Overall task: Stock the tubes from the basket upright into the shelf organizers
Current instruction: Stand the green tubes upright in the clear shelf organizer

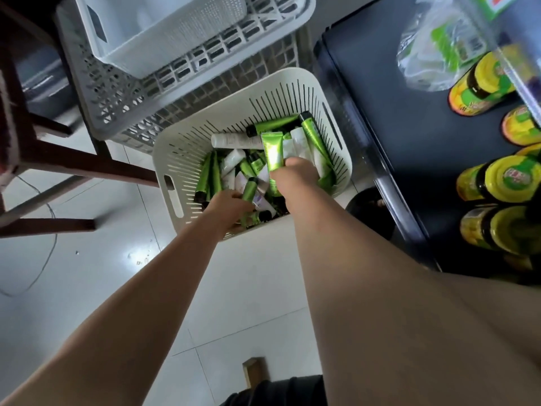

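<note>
We could lose a tube here: with both hands loaded at once, a slick one may slip from a crowded grip or snag the pile as we lift. Nearest, our left hand [231,205] curls round a small green tube [249,189]. Just beyond, our right hand [295,174] clutches a larger green tube [272,155] and, it seems, white tubes [299,143] beside it. The rest lie jumbled in the basket [168,159] beside the dark shelf [409,142].

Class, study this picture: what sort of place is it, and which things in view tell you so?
Probably a small shop or its stockroom: a dark shelf holds rows of yellow-lidded jars, a slatted basket holds many green and white tubes, and plastic crates are stacked beside it.
</note>
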